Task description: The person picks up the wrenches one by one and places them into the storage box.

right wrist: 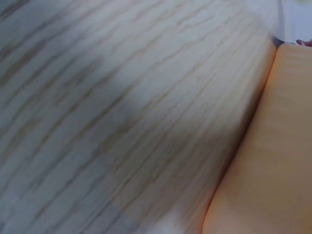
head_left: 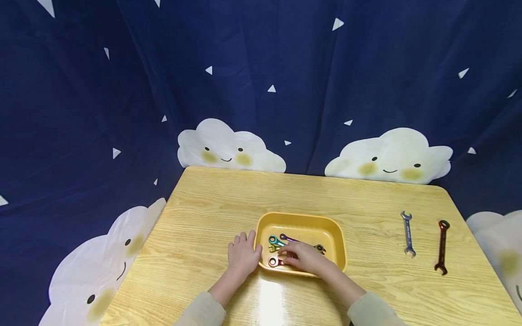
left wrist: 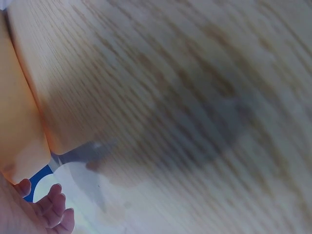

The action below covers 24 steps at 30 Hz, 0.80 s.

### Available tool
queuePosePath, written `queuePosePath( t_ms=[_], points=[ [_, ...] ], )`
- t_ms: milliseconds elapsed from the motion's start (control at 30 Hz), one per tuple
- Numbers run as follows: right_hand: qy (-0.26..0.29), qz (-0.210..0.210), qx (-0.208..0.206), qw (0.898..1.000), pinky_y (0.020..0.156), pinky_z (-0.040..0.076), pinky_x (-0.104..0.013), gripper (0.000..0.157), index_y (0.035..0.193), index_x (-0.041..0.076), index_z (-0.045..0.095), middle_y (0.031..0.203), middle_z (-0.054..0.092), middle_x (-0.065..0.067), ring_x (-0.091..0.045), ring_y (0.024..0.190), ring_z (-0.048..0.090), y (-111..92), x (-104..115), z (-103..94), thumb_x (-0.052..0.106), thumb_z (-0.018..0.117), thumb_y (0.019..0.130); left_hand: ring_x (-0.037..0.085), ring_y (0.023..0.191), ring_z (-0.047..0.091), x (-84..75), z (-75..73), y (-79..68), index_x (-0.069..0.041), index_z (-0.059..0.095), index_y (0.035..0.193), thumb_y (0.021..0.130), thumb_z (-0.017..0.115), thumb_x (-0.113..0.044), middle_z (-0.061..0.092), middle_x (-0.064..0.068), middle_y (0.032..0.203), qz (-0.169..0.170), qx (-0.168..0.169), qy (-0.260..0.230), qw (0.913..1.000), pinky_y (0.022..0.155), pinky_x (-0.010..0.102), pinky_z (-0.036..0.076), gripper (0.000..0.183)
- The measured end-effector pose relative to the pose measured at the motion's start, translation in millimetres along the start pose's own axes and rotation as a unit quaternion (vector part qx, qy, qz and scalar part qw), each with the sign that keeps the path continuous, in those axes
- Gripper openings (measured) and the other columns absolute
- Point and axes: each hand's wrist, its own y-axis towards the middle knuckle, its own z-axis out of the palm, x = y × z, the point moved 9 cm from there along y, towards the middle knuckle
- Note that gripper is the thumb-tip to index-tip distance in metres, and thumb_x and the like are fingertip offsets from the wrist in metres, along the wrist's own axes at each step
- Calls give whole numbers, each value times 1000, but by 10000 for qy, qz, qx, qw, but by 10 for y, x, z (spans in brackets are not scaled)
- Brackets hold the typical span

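In the head view a yellow plastic tray [head_left: 302, 219] holds several coloured combination wrenches. My right hand [head_left: 306, 257] reaches into it, fingers curled and thumb at the handle of a red wrench [head_left: 273, 261], which it seems to pinch; the hand hides much of it. Close to those fingers lie a teal wrench [head_left: 274, 240], a gold wrench [head_left: 272, 248] and a purple wrench [head_left: 284, 237]. A dark wrench end [head_left: 320, 248] shows beyond the hand. My left hand [head_left: 243, 254] rests against the tray's left side, thumb at the rim, fingers extended outside.
On the wooden table [head_left: 204, 199], right of the tray, lie a silver open-end wrench [head_left: 408, 233] and a dark red wrench [head_left: 442, 247]. A dark blue curtain [head_left: 244, 104] with white clouds hangs behind. Both wrist views show mostly table and the tray's outer wall [right wrist: 265, 161].
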Motion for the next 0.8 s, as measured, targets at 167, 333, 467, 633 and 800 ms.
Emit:
queuePosePath(
  t_ms=[167, 333, 467, 633, 800],
  points=[
    [32, 157, -315, 9994, 66, 44, -25, 21, 104, 8, 65, 82, 59, 5, -4, 71, 50, -28, -38, -116, 16, 64, 84, 26, 83, 45, -1, 0, 1, -14, 48, 114, 86, 45, -34, 49, 9, 93, 1, 14, -10, 10000, 67, 40, 35, 35],
    [120, 235, -669, 9974, 63, 42, -22, 23, 106, 7, 64, 79, 54, 7, -4, 69, 47, -56, -73, -270, 13, 64, 84, 25, 82, 45, 0, -4, 0, -14, 48, 112, 85, 46, -34, 48, 8, 90, 11, -11, -5, 10000, 66, 39, 35, 33],
    [167, 248, -1012, 9944, 64, 43, -24, 24, 107, 8, 64, 82, 55, 7, -6, 72, 50, -89, -99, -395, 13, 64, 83, 25, 81, 45, 2, -6, 0, -14, 48, 113, 85, 46, -34, 48, 8, 91, 6, -7, 4, 10000, 66, 39, 35, 34],
    [108, 51, -1535, 9881, 66, 47, -31, 26, 105, 8, 64, 86, 60, 0, -16, 78, 56, -130, -102, -542, 9, 68, 80, 25, 80, 44, 3, -2, 0, -14, 48, 112, 86, 45, -34, 48, 8, 90, 10, 2, 22, 10000, 66, 39, 35, 33],
    [-25, -13, -2005, 9797, 72, 49, -36, 29, 105, 12, 65, 94, 62, -2, -19, 85, 60, -179, -106, -688, 7, 70, 77, 25, 80, 44, 4, 2, -2, -14, 48, 112, 86, 45, -34, 49, 9, 91, 11, -1, 21, 10000, 66, 39, 35, 33]
  ],
)
